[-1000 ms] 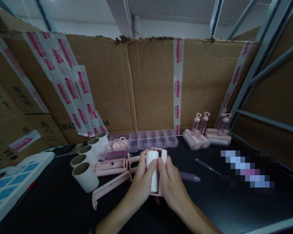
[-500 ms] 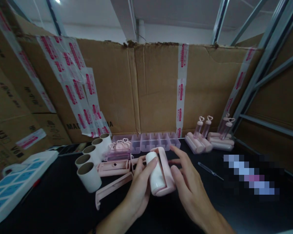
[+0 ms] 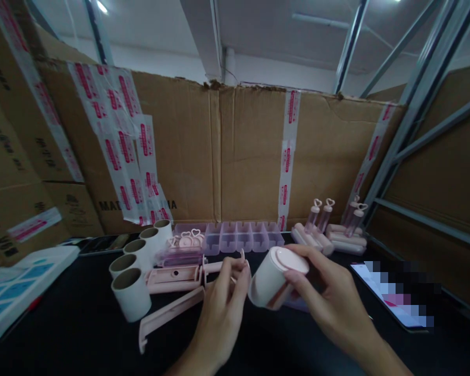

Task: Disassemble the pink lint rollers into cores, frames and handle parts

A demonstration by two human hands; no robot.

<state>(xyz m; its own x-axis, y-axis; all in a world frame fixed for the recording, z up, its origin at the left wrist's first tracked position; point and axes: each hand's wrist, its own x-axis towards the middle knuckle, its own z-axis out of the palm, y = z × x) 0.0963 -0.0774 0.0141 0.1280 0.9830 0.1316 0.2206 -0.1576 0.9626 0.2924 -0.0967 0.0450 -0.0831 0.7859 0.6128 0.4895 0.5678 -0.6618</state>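
Observation:
My right hand [image 3: 329, 287] grips a lint roller, a white roll [image 3: 267, 279] in a pink plastic case. The roller is tilted, with its round pink end cap [image 3: 292, 260] facing up under my thumb. To its left, my left hand [image 3: 227, 297] has its fingers closed at the end of a pink plastic piece [image 3: 213, 267] near the table; the fingers partly hide it. Beside that hand lie an open pink case half [image 3: 174, 279] and a long pink cover [image 3: 172, 313] with a hooked end.
Several white paper rolls [image 3: 131, 295] stand in a row at left, by a white tray with blue compartments [image 3: 35, 277]. A clear purple divided box [image 3: 237, 237] sits behind. Finished-looking pink rollers [image 3: 347, 240] and a phone [image 3: 391, 297] lie at right. Cardboard [image 3: 250, 156] walls the back.
My left hand has let go of the white roll and moved to the pink piece at left. My right hand now holds the roller alone, turned with its end cap up.

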